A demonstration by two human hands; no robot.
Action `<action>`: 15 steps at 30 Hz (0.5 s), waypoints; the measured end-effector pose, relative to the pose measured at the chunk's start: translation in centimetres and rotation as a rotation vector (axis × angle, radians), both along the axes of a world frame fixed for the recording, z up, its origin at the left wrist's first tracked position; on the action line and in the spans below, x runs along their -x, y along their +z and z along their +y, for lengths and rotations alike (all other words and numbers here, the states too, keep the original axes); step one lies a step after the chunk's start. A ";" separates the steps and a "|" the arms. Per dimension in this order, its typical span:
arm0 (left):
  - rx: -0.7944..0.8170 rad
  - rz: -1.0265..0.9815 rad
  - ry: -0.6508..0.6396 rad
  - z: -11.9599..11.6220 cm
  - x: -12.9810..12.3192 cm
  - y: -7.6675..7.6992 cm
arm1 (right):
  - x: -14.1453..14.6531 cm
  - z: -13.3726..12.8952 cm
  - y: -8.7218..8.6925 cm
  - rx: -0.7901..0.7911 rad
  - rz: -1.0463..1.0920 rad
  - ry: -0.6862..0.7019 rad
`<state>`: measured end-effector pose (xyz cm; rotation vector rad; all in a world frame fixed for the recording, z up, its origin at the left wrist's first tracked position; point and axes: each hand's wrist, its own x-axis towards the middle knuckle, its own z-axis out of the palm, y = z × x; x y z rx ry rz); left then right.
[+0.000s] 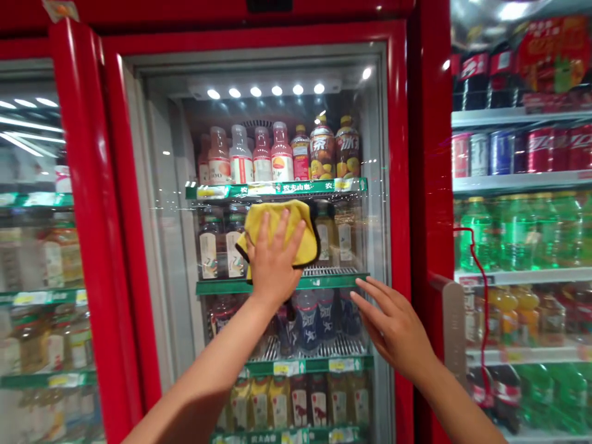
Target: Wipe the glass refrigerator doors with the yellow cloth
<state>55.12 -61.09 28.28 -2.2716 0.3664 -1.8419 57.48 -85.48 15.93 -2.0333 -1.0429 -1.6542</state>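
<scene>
A yellow cloth with a dark border (303, 246) lies against the glass door (171, 246) of a red-framed drinks cooler, at about the height of the second shelf. My left hand (276, 262) presses flat on the cloth, fingers spread and pointing up. To the right, my right hand (393, 324) is raised near the right side of the door with its fingers apart and nothing in them. Whether its fingertips touch the glass I cannot tell.
Behind the glass are shelves of bottles (282, 154). A red door frame (78, 185) stands at the left. On the right are a grey handle (454, 327), a hanging red cord (485, 296) and another cooler's shelves (522, 182) with bottles and cans.
</scene>
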 end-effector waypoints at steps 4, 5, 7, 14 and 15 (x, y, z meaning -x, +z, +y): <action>-0.414 0.145 -0.051 1.1 0.9 -5.5 | -0.5 -2.1 -0.8 0.023 -0.004 -0.001; -0.462 0.158 -0.061 1.8 1.2 -6.1 | -0.6 -2.6 -0.9 0.026 -0.009 -0.001; -0.410 0.112 -0.047 2.8 1.3 -5.5 | -1.0 -3.6 -0.8 0.021 -0.021 0.000; 0.048 -0.050 -0.007 -4.5 -1.6 3.6 | -1.5 -5.1 -0.2 -0.015 -0.005 0.039; -0.003 -0.024 -0.015 -5.7 -1.8 3.2 | -1.5 -5.1 -0.4 -0.019 0.000 0.047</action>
